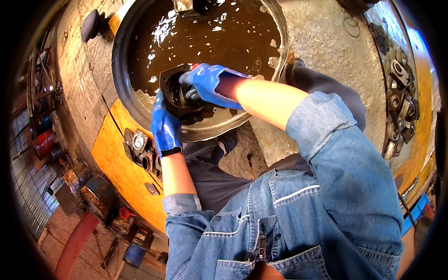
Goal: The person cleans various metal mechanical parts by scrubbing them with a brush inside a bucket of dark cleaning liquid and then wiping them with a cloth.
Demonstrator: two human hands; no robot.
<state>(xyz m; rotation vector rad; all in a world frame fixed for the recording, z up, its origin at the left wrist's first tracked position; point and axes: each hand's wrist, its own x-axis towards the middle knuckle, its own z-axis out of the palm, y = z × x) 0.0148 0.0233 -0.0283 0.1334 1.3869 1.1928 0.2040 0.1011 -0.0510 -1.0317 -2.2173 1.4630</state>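
Note:
A wide round metal basin [119,79] of murky brown liquid with pale foam stands in front of me. Tilted at its near side is a dark, wet metal housing [169,83] with a flat flange and a round bore. My left hand [166,128], in a blue rubber glove, grips the housing's near left edge. My right hand [210,85], gloved alike, is closed over the bore, its fingertips at the opening. A small red end [195,66] shows above that fist; the rest of what it holds is hidden. Another metal block [184,5] sits at the basin's far side.
Several flanged metal parts [140,141] lie on the yellow-painted floor at left. More greasy metal parts [400,105] are heaped at right. A dark rounded object [91,25] with a cord stands at far left. Thin rings [352,27] lie on the concrete.

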